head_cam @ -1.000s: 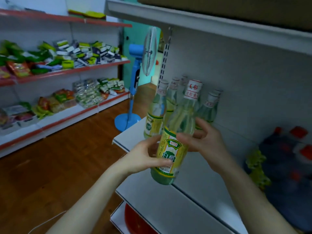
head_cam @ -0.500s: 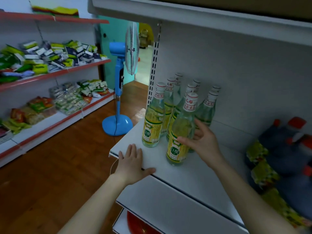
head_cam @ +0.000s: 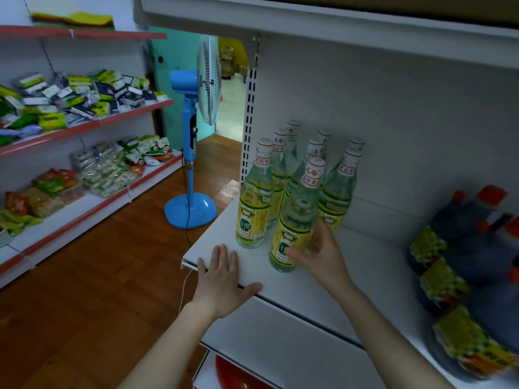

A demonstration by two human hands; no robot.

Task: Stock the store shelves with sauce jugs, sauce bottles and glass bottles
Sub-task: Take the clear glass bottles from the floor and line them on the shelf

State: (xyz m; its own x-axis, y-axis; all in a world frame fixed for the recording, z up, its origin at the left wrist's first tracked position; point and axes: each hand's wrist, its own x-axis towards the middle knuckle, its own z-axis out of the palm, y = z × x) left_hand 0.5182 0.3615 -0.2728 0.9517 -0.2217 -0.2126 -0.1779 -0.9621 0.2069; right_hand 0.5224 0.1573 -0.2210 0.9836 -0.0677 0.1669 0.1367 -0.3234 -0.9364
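Glass bottle (head_cam: pixel 293 220) stands upright on the white shelf (head_cam: pixel 379 276) near its front-left corner, just in front of the other bottles (head_cam: pixel 337 186). Right hand (head_cam: pixel 323 252) is curled round its lower half. Left hand (head_cam: pixel 222 276) lies flat on the front edge, holding nothing. Looks like the placing step, so next up is probably letting go without bumping the neighbours. Dark sauce jugs (head_cam: pixel 471 248) crowd the right end, and a blue fan (head_cam: pixel 191 164) stands on the floor off the left.

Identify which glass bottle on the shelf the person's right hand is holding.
The front bottle, nearest the edge of the shelf: the right hand wraps its lower body. The other bottles stand behind it or to its left, untouched.
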